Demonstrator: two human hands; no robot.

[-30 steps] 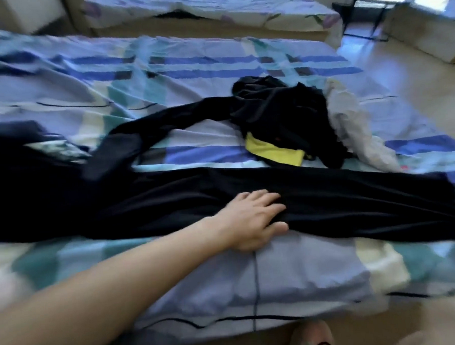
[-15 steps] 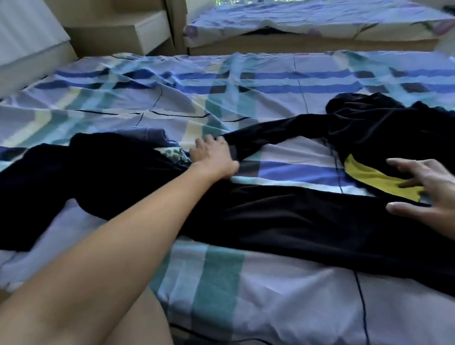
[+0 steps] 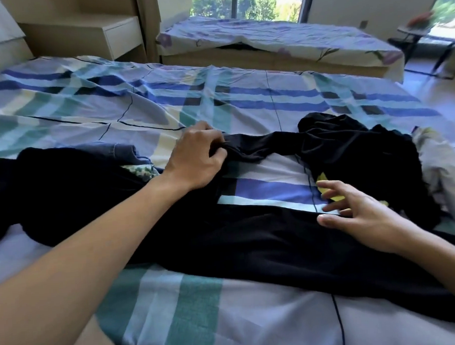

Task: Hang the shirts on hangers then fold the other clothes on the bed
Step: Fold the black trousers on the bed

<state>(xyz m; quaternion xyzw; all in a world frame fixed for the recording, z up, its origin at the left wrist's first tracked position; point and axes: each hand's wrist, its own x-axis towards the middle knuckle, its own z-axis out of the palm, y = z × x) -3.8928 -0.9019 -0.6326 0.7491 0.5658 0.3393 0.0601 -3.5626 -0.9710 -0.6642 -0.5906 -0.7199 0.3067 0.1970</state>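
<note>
Across the plaid bed (image 3: 164,101) I see a black garment (image 3: 251,239) spread flat, its 2 long limbs dull and creased. My left hand (image 3: 194,161) bunches the far limb in curled fingers; my right hand (image 3: 363,215) hovers splayed, gripping nothing, beside a yellow patch (image 3: 334,196).

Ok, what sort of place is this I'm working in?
Most likely a bedroom: a bed under a blue-and-teal checked sheet, a second bed in a pale floral sheet beyond it, and a cream bedside cabinet with a drawer.
</note>
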